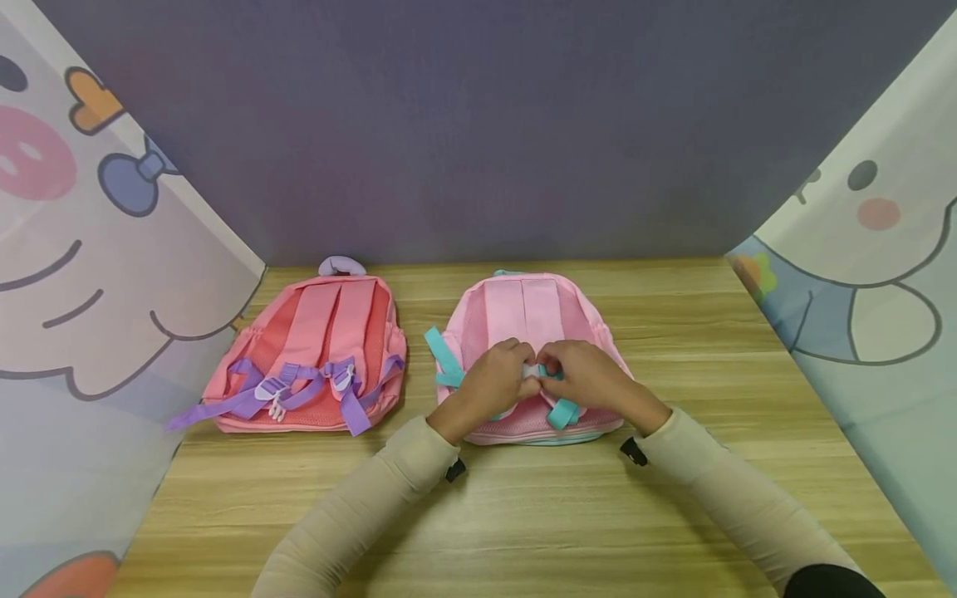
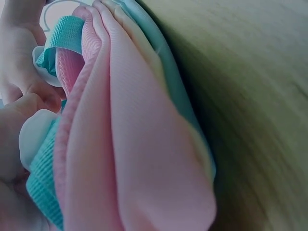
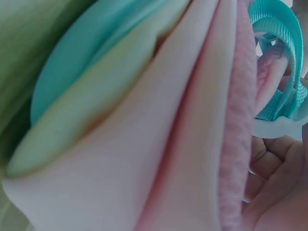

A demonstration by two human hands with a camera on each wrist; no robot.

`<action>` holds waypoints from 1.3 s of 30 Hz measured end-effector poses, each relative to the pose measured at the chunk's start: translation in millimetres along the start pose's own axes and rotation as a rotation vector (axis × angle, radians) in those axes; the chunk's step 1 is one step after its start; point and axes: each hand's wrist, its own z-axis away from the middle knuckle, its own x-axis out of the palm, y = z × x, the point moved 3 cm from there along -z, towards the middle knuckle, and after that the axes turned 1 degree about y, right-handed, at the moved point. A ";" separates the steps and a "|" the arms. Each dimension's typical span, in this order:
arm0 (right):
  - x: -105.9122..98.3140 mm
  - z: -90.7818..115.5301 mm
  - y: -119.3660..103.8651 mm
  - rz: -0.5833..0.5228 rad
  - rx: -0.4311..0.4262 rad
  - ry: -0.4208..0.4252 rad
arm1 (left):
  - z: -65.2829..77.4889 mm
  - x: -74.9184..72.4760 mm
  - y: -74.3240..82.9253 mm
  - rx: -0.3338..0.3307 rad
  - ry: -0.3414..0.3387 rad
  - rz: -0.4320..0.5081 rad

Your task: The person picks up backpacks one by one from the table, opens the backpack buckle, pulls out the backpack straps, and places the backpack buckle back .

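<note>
A light pink backpack (image 1: 542, 303) lies on the table with its shoulder straps facing up. At its middle, my left hand (image 1: 489, 380) and my right hand (image 1: 586, 375) meet over a white plastic buckle (image 1: 532, 371) on teal webbing. The left fingers and thumb pinch the buckle's left side; those of the right hand grip its right side, where the webbing joins it. My fingers hide much of the buckle. In the left wrist view, white plastic adjusters sit beside teal webbing (image 2: 44, 180). A teal strap (image 3: 291, 41) loops up in the right wrist view.
To the left lies a coral backpack (image 1: 314, 332) with purple straps (image 1: 302, 384) and a white clip (image 1: 276, 405). A teal strap end (image 1: 443, 353) sticks out left of the pink backpack. Behind the wooden table (image 1: 523, 523) stands a dark grey panel (image 1: 493, 133), with printed side walls.
</note>
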 end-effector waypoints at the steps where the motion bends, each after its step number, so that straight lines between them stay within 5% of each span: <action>1: -0.1 0.1 -0.1 0.004 -0.001 0.000 | 0.1 -0.2 0.1 -0.003 0.000 0.001; 39: 1.8 -1.0 0.6 0.030 0.005 -0.013 | 0.3 -0.1 -0.9 0.014 -0.004 0.005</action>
